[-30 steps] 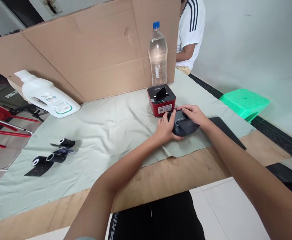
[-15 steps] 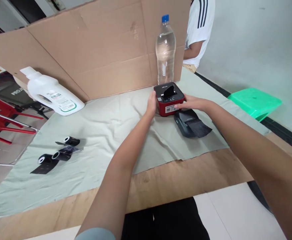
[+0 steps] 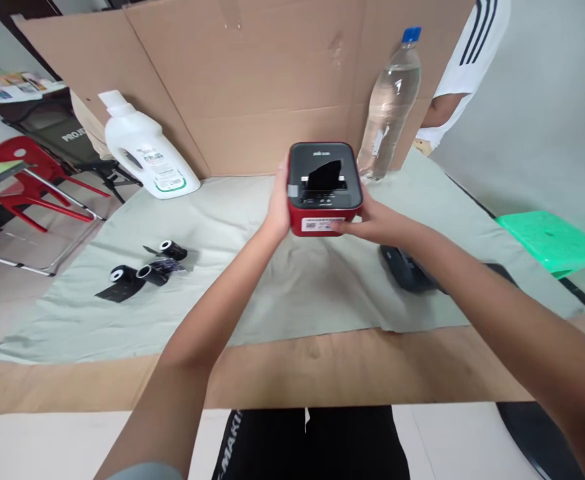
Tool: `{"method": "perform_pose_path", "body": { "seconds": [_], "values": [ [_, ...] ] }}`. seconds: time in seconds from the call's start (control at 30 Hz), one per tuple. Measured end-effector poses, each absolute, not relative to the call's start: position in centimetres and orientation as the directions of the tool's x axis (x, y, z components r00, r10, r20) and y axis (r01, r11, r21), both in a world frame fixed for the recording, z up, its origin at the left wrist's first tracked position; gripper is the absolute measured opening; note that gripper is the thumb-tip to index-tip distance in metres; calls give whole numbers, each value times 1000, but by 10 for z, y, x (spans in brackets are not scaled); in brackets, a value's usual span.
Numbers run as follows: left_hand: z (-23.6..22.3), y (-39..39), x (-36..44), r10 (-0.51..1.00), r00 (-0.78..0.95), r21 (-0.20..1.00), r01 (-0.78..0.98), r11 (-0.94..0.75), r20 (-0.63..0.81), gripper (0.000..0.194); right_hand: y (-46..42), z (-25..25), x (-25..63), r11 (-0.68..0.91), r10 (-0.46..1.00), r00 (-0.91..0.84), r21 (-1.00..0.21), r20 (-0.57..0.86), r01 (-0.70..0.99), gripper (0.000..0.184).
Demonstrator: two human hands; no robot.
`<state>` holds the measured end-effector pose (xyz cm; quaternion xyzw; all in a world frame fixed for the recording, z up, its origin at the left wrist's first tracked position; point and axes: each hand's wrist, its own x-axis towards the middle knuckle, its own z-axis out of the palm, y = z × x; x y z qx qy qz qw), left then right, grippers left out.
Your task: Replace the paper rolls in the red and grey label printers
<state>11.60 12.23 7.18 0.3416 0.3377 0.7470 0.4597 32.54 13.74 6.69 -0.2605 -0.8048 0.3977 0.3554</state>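
Note:
Between both hands is a red and black label printer, lifted off the cloth, with a black strip standing out of the slot in its top and a white label on its front. My left hand grips its left side. My right hand holds the right side, fingers reaching round to the front label. A smaller black device, perhaps a portable printer, lies on the cloth below my right forearm, which partly hides it.
Black rolls lie on the pale green cloth at left. A white jug and a water bottle stand before a cardboard panel. A person in a white sleeve is behind it; a green stool stands right.
The label printer has been raised off the cloth and brought closer, held in both hands, away from the smaller black device. My view has shifted left.

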Motion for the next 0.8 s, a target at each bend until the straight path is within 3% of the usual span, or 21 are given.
{"method": "perform_pose_path", "body": {
  "seconds": [0.13,0.27,0.5,0.8],
  "values": [
    [51,43,58,874,-373,857,-287,-428,312,56,77,53,262,540,640,-672,-840,374,47,112],
    [16,1,34,894,-403,901,-286,-326,195,69,42,17,228,435,667,-679,-900,305,22,110],
    [-3,9,34,903,-389,884,-339,-322,180,67,39,-18,214,390,759,-551,-920,346,-40,122],
    [-13,10,36,903,-426,863,-435,-258,55,61,43,-25,210,473,782,-500,-876,371,89,118]
  ]
}}
